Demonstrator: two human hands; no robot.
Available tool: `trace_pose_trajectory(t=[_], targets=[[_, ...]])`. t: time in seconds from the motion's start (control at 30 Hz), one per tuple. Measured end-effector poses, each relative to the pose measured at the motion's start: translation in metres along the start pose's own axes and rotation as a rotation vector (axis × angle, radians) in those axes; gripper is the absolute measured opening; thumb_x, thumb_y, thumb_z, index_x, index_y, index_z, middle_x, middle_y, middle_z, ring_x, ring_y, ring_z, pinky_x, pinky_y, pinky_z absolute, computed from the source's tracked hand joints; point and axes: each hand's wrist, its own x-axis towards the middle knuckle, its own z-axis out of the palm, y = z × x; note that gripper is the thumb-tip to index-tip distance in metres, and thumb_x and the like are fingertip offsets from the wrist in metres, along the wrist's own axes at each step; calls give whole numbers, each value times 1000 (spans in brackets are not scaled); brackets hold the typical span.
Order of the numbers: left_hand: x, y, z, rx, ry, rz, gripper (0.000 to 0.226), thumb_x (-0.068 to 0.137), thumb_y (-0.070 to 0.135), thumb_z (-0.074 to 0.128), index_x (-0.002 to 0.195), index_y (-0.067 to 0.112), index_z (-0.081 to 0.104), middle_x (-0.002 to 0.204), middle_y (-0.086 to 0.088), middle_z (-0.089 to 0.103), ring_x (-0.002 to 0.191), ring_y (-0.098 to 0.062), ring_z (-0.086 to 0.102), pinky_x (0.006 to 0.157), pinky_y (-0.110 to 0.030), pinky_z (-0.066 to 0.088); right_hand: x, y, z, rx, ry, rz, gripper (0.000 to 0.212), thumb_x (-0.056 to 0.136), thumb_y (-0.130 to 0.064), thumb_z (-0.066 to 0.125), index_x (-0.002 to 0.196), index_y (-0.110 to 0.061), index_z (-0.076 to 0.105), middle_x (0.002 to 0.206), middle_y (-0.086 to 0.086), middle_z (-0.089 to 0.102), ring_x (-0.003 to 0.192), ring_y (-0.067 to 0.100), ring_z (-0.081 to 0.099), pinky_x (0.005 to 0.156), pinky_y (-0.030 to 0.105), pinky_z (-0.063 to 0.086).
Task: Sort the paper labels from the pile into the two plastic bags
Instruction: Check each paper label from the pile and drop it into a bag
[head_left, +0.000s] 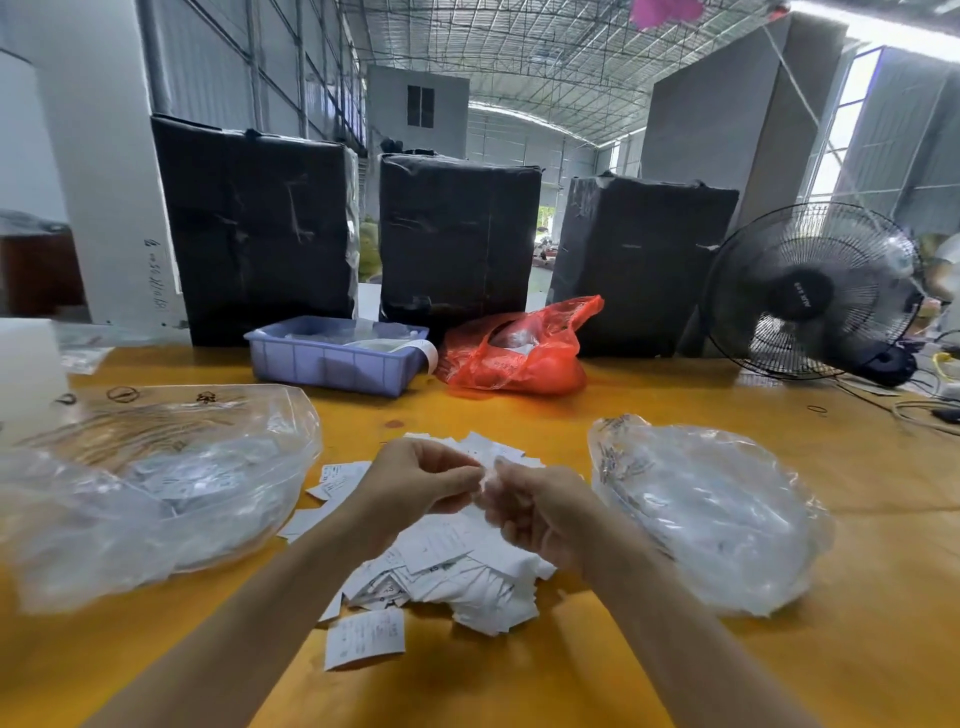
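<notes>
left hand (415, 480): fingers curled, grip pinching a small blurred label (488, 475) at its left edge
right hand (535, 512): fingers curled, grip pinching same label from right side; fingertips of both hands meet
label in grip: held above the pile, print too blurred to read
pile (447, 566): white paper labels heaped on tabletop (519, 675) directly under the grip, small black print, unreadable
loose label (364, 638): flat, nearer than grip, lines of print, illegible
left bag (150, 493): clear plastic, left of grip, labels inside
right bag (711, 512): clear plastic, right of grip, labels inside
blue tray (332, 358): beyond grip
red bag (519, 348): beyond grip, beside tray
fan (810, 291): far right, hub writing unreadable
pillar writing (156, 280): handwritten, not legible
</notes>
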Motion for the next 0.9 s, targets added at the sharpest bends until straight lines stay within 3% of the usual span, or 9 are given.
trace_pose_trajectory(t=[0.1,0.17,0.27,0.33,0.37,0.53,0.63,0.77,0.9], targets=[[3,-3,-2,31,97,-9,6,81,9,73,77,5,71,61,-5,67,50,-5,59,51,-15,48,6,2,-4,37,-26,6,57,88,-56,49,85,-2,67,83,14,73,64,19,69,53,23,51],[5,-6,-3,60,151,-2,10,82,13,73,73,8,71,58,-3,65,46,-4,55,48,-15,46,5,1,-7,20,-76,-14,67,73,-64,57,97,-2,67,90,14,74,71,20,71,57,26,54],[7,-10,-8,84,189,-2,14,83,16,72,72,7,70,55,-1,64,45,-4,53,46,-15,43,3,1,-9,-67,-125,-84,38,66,-43,77,86,-11,74,89,11,74,70,15,68,59,23,52],[9,-12,-10,117,176,-17,16,84,15,71,72,6,68,53,2,63,43,-2,51,45,-15,42,2,2,-9,-65,-85,-118,12,75,-25,75,76,-14,75,83,9,73,64,13,67,56,21,49],[9,-14,-11,136,162,-29,16,84,15,70,72,6,67,53,3,62,44,-3,51,46,-16,43,3,3,-9,-63,-61,-130,9,80,-20,71,74,-14,75,79,7,73,62,12,66,55,20,48],[7,-12,-8,-52,24,-159,34,78,35,68,89,3,68,68,-2,68,56,-9,58,53,-18,49,0,2,-7,-148,-27,-190,10,81,-21,70,75,-14,72,73,3,73,61,8,62,62,21,42],[4,-11,-6,-112,-55,-191,43,66,37,73,95,4,72,68,0,67,56,-9,56,54,-18,49,-1,4,-4,-195,-59,-216,14,75,-24,74,73,-11,71,71,4,72,58,8,60,56,18,42],[5,-14,-2,-105,65,-161,23,72,26,75,84,6,74,58,3,62,53,-8,50,52,-18,45,1,6,-3,-376,-7,-311,19,79,-27,73,81,-8,70,74,4,72,60,8,63,55,17,46],[9,-16,-8,-37,209,-114,11,78,21,74,79,9,72,60,5,70,56,-7,60,55,-16,46,8,9,-10,-945,227,-484,27,83,-35,70,86,-9,70,79,1,68,66,10,59,62,26,49]])
